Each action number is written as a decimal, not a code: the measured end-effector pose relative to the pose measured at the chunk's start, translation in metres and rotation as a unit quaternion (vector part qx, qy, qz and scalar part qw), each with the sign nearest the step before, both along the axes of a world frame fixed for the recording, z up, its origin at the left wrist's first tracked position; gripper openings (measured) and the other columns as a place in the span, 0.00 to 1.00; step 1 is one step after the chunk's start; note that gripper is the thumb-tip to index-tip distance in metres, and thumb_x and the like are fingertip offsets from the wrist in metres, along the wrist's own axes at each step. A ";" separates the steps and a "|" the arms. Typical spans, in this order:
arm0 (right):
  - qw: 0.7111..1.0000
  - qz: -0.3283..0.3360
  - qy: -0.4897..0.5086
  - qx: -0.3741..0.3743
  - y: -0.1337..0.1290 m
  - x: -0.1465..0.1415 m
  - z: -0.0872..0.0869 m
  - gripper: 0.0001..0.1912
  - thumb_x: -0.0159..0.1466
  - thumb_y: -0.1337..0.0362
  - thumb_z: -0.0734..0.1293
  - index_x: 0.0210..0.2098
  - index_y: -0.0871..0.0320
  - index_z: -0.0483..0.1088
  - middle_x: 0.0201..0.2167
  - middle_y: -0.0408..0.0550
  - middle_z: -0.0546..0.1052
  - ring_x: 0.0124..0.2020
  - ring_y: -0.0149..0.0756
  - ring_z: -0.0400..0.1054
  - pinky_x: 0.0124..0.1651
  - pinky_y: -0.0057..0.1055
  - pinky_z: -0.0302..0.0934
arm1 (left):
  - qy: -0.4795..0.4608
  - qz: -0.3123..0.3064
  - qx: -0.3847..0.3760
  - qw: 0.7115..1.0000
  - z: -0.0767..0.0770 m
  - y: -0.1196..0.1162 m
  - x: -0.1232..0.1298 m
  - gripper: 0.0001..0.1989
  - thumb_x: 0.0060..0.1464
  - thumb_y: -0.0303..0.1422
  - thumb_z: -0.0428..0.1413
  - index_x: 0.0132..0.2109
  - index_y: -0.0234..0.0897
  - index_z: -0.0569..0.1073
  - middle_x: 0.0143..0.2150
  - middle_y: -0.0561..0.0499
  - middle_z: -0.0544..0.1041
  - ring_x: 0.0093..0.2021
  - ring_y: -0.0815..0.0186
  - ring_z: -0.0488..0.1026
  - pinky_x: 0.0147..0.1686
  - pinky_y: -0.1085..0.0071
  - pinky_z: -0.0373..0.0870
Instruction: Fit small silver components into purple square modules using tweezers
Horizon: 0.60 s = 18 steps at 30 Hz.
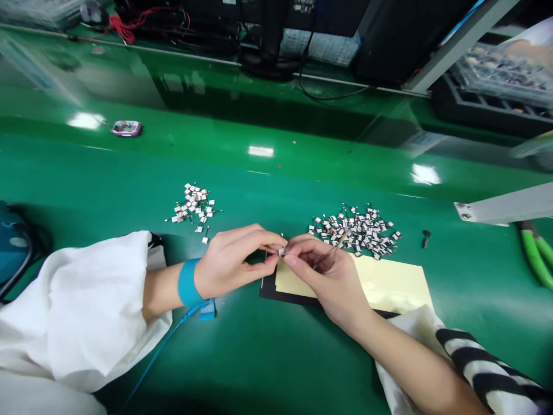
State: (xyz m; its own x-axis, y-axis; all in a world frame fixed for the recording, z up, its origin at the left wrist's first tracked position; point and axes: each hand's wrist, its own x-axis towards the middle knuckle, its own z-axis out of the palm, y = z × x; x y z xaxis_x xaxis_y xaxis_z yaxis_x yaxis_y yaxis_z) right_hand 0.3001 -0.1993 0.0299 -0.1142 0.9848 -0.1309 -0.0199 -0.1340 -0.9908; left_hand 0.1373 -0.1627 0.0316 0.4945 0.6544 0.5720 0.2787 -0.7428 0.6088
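My left hand (pixel 235 256), with a blue wrist strap (pixel 188 282) on its wrist, pinches a small silvery block-shaped part (pixel 281 252) between thumb and fingertips. The fingertips of my right hand (pixel 332 276) close on the same part from the other side. A thin stick-like tool (pixel 343 239) with a pale tip also rests in my right hand; its kind is unclear. Beyond that hand lies a large pile of similar small parts with thin pins (pixel 363 230). A smaller pile (pixel 193 204) sits past my left hand. Beneath my hands are yellow paper (pixel 395 279) and a black sheet (pixel 287 294).
A small pinkish tray (pixel 127 128) stands at the back left of the green table (pixel 242 357). Green-handled pliers (pixel 536 253) and a white bracket (pixel 505 203) are at the right. A small black piece (pixel 425 238) lies nearby. The strap's blue cord (pixel 159 349) runs toward me.
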 end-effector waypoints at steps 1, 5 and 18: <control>1.000 0.000 -0.003 -0.004 0.000 0.000 0.000 0.04 0.55 0.64 0.67 0.26 0.58 0.68 0.30 0.44 0.69 0.31 0.30 0.63 0.29 0.26 0.55 | 0.004 0.000 0.002 1.000 0.000 0.000 0.000 0.08 0.47 0.22 0.56 0.37 0.32 0.68 0.30 0.52 0.73 0.29 0.77 0.72 0.32 0.85 0.70; 1.000 0.001 -0.001 -0.013 -0.001 0.000 -0.002 0.05 0.54 0.64 0.67 0.26 0.58 0.68 0.30 0.44 0.69 0.31 0.30 0.62 0.28 0.26 0.54 | 0.004 -0.003 0.007 1.000 0.000 -0.001 0.000 0.08 0.47 0.22 0.56 0.37 0.31 0.68 0.30 0.52 0.73 0.29 0.77 0.72 0.32 0.86 0.69; 1.000 -0.006 -0.011 -0.022 -0.001 -0.001 0.000 0.05 0.52 0.65 0.68 0.24 0.59 0.68 0.29 0.45 0.70 0.26 0.28 0.61 0.25 0.26 0.52 | 0.024 -0.007 0.074 0.997 -0.003 -0.002 0.000 0.07 0.47 0.21 0.55 0.36 0.31 0.68 0.28 0.52 0.73 0.28 0.75 0.70 0.29 0.83 0.67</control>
State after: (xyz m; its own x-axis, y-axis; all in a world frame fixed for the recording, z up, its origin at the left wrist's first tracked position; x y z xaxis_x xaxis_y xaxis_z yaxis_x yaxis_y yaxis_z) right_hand 0.2988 -0.1999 0.0294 -0.0987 0.9793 -0.1767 0.0000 -0.1776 -0.9841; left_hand 0.1376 -0.1647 0.0290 0.5314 0.5575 0.6379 0.2936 -0.8275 0.4786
